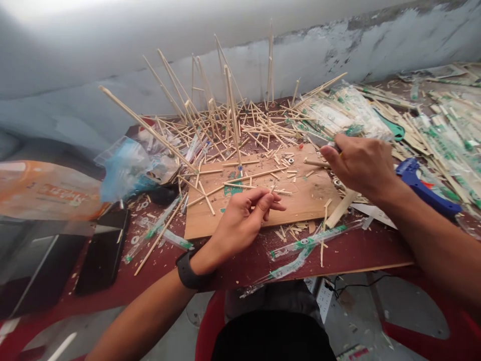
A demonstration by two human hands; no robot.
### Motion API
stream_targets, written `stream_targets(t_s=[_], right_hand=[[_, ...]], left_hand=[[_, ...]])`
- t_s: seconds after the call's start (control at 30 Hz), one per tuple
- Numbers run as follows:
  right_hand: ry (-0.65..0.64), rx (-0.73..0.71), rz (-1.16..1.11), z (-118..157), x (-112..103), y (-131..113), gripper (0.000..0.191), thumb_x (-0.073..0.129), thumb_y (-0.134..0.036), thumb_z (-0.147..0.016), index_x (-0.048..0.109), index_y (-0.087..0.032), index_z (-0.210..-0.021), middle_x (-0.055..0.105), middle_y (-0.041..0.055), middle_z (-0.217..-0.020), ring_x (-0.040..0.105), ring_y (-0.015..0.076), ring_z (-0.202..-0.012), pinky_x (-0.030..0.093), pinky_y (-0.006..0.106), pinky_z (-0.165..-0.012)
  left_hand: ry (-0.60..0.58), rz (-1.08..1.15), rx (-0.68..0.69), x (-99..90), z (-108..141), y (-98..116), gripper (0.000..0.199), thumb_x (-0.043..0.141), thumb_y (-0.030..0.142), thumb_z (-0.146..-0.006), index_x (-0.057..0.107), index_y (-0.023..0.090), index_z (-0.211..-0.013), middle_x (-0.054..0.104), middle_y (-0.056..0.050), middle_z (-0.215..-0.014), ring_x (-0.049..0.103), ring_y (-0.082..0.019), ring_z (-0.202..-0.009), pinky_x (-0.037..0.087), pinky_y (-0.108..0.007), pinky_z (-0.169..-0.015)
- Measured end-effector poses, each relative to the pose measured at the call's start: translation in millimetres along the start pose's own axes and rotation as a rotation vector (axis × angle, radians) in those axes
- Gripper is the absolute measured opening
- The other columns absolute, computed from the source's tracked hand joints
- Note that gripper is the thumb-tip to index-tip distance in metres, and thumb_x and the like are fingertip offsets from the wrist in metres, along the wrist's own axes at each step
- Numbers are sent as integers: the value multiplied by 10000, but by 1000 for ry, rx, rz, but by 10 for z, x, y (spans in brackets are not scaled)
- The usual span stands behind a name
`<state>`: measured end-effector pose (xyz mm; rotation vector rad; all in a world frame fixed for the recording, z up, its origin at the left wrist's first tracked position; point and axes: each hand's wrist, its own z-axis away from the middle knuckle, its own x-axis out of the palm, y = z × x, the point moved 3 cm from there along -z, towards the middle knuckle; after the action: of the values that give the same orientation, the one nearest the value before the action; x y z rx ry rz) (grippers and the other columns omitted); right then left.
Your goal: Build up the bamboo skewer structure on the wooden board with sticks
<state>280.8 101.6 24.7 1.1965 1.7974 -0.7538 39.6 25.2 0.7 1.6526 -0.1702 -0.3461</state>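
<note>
My left hand (246, 215) rests over the near edge of a wooden board (308, 198) and pinches a short piece of bamboo stick (273, 189) between thumb and fingers. My right hand (361, 163) hovers at the board's right end, closed around a small tool whose tip points left beside a short stick piece (315, 163); the tool itself is mostly hidden. Behind the board rises a tangled structure of bamboo sticks (225, 115). Loose cut sticks lie across the board.
A dark red table (349, 250) carries the board. Chopstick wrappers (443, 135) pile at right, beside a blue glue gun (421, 185). A blue plastic bag (124, 168) and a black phone (103, 250) lie at left. A wall stands behind.
</note>
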Motion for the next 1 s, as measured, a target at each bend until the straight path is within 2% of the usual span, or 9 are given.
stream_targets(t_s=[0.07,0.17,0.23,0.33,0.53,0.67,0.8,0.87,1.0], right_hand=[[-30,-103,-86,24,-9,-110,816,97,-773,-1034,585,-194,-730,516,25,-565,302,129,-471,173,312,-551],[-47,-337,-189,122,-13,-416,778,137,-734,-1061,583,-187,-733,555,30,-610,380,137,-519,208,296,-551],[-26,-430,-206,183,-9,-555,732,194,-691,-1084,587,-182,-734,569,33,-622,401,142,-542,215,293,-555],[-40,-472,-204,223,14,-604,697,235,-642,-1103,615,-167,-764,573,28,-616,386,136,-523,214,292,-550],[-76,-480,-190,222,24,-561,737,183,-645,-1105,635,-154,-791,576,26,-608,380,133,-502,211,282,-538],[-72,-494,-198,231,15,-584,745,167,-637,-1108,630,-158,-774,571,25,-599,391,134,-498,210,281,-531],[-73,-465,-163,215,34,-572,790,131,-688,-1085,625,-168,-753,586,41,-617,407,141,-522,196,288,-536],[-80,-393,-125,171,53,-495,840,81,-733,-1058,629,-171,-760,602,52,-640,410,143,-530,184,292,-537],[-89,-103,-32,50,59,-199,875,43,-775,-1027,633,-172,-795,575,37,-624,332,125,-481,155,300,-533]], left_hand=[[0,13,-12,-6,-21,-21,270,552,327,-1061,713,120,-997,821,-120,-900,508,-101,-596,419,-220,-551],[-18,28,-3,-22,-39,-22,320,536,356,-1075,731,114,-996,784,-87,-828,465,-98,-579,393,-224,-538],[-36,-9,27,-34,-39,0,388,534,399,-1081,760,118,-938,676,-33,-707,433,-94,-564,359,-230,-530],[-73,-84,53,-32,-29,24,483,540,496,-1077,791,129,-888,508,14,-634,412,-96,-568,328,-240,-540],[-99,-63,18,11,-17,-24,571,559,648,-1020,800,139,-925,583,-23,-715,454,-118,-641,361,-250,-575],[-121,-63,12,8,-16,-38,531,569,602,-1036,782,135,-900,663,-44,-714,439,-107,-609,335,-239,-546],[-175,49,-51,20,-21,-10,454,591,553,-1043,734,130,-959,759,-68,-754,461,-92,-564,359,-221,-528],[-202,134,-110,33,-19,8,451,617,570,-1024,716,131,-983,772,-69,-749,488,-88,-553,384,-212,-530],[-247,259,-219,42,-4,19,501,679,632,-960,706,135,-1011,775,-69,-748,537,-87,-569,411,-195,-543]])
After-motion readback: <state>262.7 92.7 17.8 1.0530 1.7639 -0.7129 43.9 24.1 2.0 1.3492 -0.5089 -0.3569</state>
